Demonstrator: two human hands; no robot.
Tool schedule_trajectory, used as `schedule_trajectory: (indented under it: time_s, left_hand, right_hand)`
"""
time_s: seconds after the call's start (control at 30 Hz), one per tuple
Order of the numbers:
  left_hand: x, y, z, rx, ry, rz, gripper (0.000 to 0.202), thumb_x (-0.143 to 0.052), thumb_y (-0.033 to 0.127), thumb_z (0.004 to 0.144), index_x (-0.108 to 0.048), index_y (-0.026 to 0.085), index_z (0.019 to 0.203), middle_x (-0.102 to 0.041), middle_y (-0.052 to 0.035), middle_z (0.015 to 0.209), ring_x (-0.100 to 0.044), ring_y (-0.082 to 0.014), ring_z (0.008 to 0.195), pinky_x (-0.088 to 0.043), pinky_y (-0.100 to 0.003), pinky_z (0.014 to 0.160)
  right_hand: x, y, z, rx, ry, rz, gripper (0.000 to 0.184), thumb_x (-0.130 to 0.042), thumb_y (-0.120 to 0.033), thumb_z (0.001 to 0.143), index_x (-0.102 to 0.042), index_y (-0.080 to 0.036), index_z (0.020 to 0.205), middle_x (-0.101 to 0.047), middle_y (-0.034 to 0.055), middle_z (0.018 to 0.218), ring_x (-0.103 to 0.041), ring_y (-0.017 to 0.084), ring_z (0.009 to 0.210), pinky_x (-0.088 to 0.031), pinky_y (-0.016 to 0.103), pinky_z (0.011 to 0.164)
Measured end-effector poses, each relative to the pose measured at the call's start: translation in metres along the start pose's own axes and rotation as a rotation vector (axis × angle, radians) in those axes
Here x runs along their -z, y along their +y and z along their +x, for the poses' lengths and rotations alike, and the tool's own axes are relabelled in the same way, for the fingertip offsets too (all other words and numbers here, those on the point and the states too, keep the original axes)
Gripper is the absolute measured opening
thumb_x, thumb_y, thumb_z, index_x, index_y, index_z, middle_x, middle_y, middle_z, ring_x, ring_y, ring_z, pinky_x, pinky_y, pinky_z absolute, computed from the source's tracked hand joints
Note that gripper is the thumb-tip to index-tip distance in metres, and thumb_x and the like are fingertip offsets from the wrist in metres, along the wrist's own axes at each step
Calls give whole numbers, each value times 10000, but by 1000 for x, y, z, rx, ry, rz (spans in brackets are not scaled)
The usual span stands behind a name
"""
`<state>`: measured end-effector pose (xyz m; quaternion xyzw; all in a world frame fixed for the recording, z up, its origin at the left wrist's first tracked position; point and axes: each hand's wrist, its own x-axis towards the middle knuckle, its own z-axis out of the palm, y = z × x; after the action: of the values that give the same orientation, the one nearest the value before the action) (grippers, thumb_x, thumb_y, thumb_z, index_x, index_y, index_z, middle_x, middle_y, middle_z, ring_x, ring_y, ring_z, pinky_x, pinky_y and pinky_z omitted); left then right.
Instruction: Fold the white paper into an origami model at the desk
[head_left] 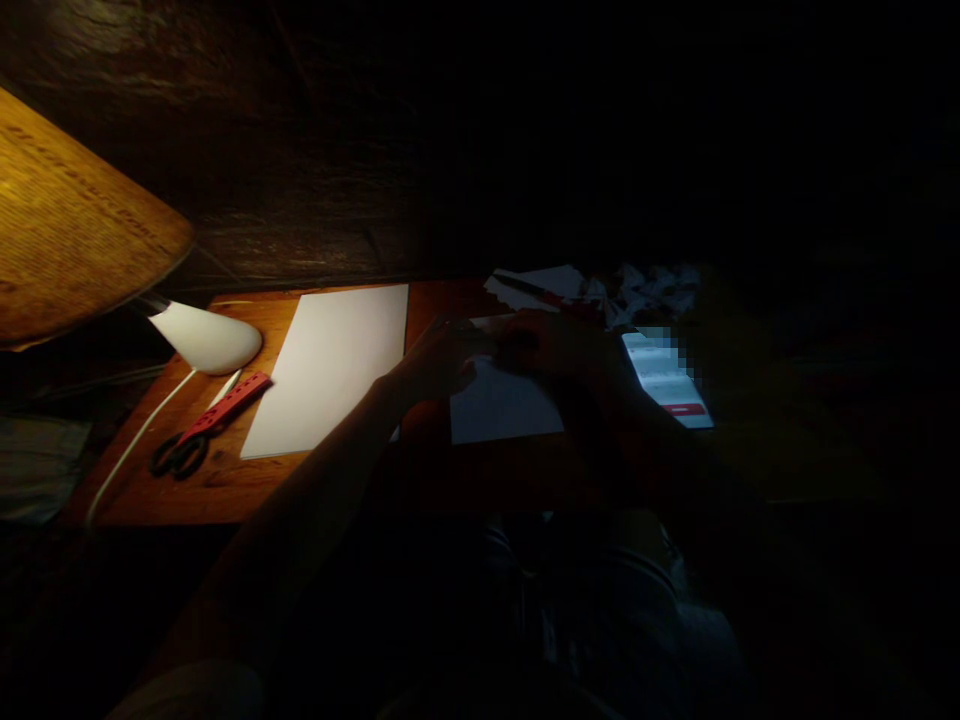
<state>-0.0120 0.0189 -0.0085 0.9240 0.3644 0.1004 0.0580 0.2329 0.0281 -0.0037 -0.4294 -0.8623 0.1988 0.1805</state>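
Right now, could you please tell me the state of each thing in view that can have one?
Table lamp: lit
Smartphone: screen on
Left paper sheet: flat
Middle sheet: partly hidden by hands
Left hand: at middle sheet, grip unclear
Right hand: at middle sheet, grip unclear
Scissors: lying down, open or shut unclear
Paper scraps: crumpled

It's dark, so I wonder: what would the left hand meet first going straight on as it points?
The left hand would likely meet the right hand, over the shaded white paper; depth is unclear, they may already touch.
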Motion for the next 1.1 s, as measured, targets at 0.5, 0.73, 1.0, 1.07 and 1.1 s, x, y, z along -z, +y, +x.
schedule_trajectory:
  time_s: [0.5, 0.73, 1.0, 1.07, 1.1]
  left_hand:
    - [3, 5, -7, 23, 36, 51, 477, -651, 197, 920, -738, 327, 1370, -775, -65, 1243, -624, -302, 1299, -410, -513, 1168]
    - [6, 12, -6, 23, 3, 39, 394, -598, 138, 918, -834, 338, 1162, -827, -2, 1200, -613, -286, 1341, -390, -520, 1199]
    - [3, 9, -7, 11, -19, 10, 405, -601, 124, 921, -837, 342, 1168, -687, -42, 1442, -548, -310, 1405, -419, -561, 1189]
    - [2, 9, -7, 39, 3, -14, 375, -607, 130, 922, -842, 322, 1143, -653, -63, 1450, -541, -323, 1406, -440, -566, 1179]
    - [1, 9, -7, 55, 15, -25, 356, -612, 136, 924, -843, 315, 1126, -643, -67, 1442, -544, -324, 1397, -453, -562, 1171]
  right_hand:
    - [5, -7, -1, -32, -29, -7, 239, -776, -380, 896, -777, -183, 1031, -756, 95, 1141, -669, 233, 984, -443, 323, 839]
    - [3, -3, 2, -27, -32, -10, 256, -745, -410, 931, -757, -176, 1034, -754, 94, 1123, -660, 212, 934, -423, 303, 788]
    - [10, -18, -2, -65, -55, -62, 406, -707, -549, 968, -733, -162, 1089, -748, 120, 1175, -652, 227, 961, -427, 314, 811]
    - [15, -28, -5, -122, -69, -124, 428, -717, -558, 964, -737, -164, 1129, -743, 125, 1218, -658, 235, 959, -428, 317, 795]
    - [17, -34, -7, -156, -75, -153, 441, -720, -569, 962, -742, -167, 1140, -739, 129, 1236, -664, 241, 960, -432, 320, 789]
